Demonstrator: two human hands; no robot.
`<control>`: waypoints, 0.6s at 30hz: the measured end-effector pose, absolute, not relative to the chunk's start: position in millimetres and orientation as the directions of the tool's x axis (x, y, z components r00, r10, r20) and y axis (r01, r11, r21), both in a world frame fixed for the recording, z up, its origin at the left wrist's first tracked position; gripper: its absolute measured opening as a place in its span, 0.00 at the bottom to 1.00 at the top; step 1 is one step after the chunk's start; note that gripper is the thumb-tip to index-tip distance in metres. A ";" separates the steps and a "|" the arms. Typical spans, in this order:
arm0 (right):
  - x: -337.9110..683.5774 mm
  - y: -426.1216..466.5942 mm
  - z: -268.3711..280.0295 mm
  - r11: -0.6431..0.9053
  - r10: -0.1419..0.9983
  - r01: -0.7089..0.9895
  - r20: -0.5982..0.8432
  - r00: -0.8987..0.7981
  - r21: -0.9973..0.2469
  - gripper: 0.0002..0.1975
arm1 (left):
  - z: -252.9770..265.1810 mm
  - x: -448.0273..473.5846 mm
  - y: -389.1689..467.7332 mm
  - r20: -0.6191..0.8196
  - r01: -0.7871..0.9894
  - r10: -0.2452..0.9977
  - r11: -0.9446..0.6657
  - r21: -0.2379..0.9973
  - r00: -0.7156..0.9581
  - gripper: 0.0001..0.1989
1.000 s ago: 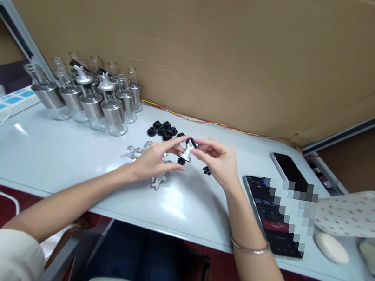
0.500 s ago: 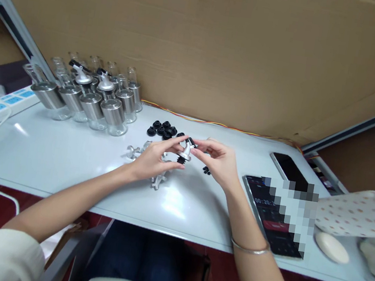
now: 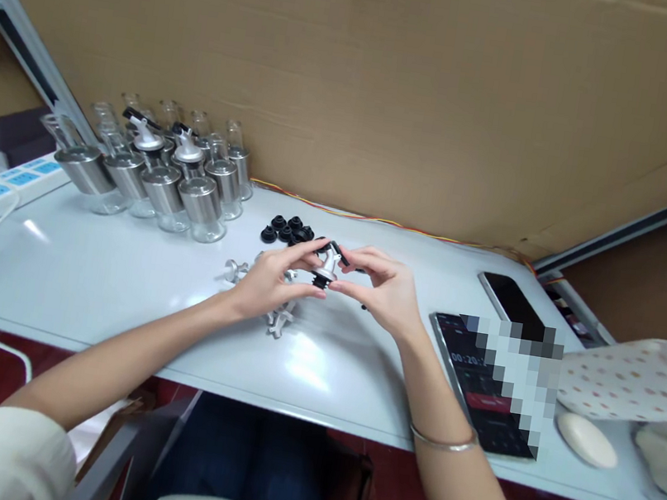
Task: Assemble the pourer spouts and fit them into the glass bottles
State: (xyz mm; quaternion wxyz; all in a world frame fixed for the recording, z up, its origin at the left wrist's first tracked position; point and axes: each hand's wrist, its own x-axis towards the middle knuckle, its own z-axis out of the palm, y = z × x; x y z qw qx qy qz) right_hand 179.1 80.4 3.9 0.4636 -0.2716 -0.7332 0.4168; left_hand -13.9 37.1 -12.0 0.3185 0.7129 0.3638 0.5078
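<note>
Between my two hands is a silver bottle pourer (image 3: 327, 267) with a black flip cap on top and a ribbed black stopper below. My left hand (image 3: 269, 282) grips it from the left, thumb by the stopper and fingers near the cap. From the right, my right hand (image 3: 387, 290) pinches it, with the index finger at the cap and the thumb by the silver base. Just beyond the left hand lie several black rubber stoppers (image 3: 286, 230). Silver spout pieces (image 3: 280, 319) lie partly hidden under and beside that hand.
At the back left stand several glass bottles with steel sleeves (image 3: 203, 199), two topped with pourers. A power strip (image 3: 4, 188) with a white cable lies at the left edge. Two phones (image 3: 476, 388), a white oval object (image 3: 587, 440) and a dotted item (image 3: 633, 382) are on the right.
My right thumb has shifted down to the pourer's base while its index finger stays up at the cap. The pourer has moved slightly left, and its black cap now sits at a different angle.
</note>
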 end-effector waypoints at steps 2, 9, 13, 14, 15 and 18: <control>179.9 80.8 3.7 0.497 0.787 0.005 0.448 -0.424 -0.868 0.22 | -11.3 -14.1 36.8 0.483 0.197 0.846 -0.525 0.828 0.226 0.33; 178.7 82.0 2.8 0.448 0.818 -0.009 0.414 -0.400 -0.894 0.21 | -9.4 -12.5 35.6 0.432 0.146 0.874 -0.468 0.871 0.223 0.32; 175.6 79.4 6.0 0.388 0.836 -0.061 0.378 -0.398 -0.920 0.20 | -7.2 -8.9 34.3 0.383 0.044 0.903 -0.398 0.916 0.195 0.32; 175.4 78.8 7.5 0.366 0.842 -0.076 0.364 -0.399 -0.928 0.18 | -6.3 -8.0 33.6 0.368 0.012 0.910 -0.377 0.926 0.193 0.32; 175.4 78.2 9.0 0.346 0.847 -0.086 0.351 -0.400 -0.934 0.16 | -5.2 -7.2 32.7 0.353 -0.020 0.915 -0.356 0.934 0.196 0.31; 176.6 77.6 12.7 0.322 0.856 -0.094 0.331 -0.397 -0.942 0.09 | -2.2 -5.5 29.9 0.317 -0.088 0.924 -0.305 0.948 0.215 0.31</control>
